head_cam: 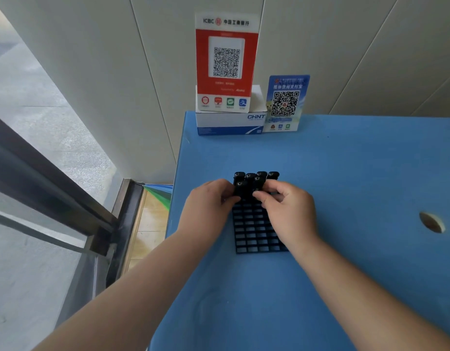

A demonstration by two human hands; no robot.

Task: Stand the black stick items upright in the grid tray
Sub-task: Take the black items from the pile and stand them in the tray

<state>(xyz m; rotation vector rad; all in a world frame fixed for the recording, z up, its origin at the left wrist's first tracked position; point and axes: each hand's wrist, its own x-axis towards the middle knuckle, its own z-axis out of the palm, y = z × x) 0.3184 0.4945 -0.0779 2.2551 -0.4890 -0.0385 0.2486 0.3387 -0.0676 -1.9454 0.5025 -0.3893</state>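
A black grid tray lies on the blue table. Several black stick items stand upright in its far rows. My left hand grips one upright stick at the tray's far left. My right hand pinches another stick beside it with thumb and fingers. Both hands cover the tray's upper part; the near rows of cells show open.
A white CHNT box stands at the table's far edge, with a red QR sign on it and a blue QR card beside it. A hole is in the table at right. The table's left edge drops off to the floor.
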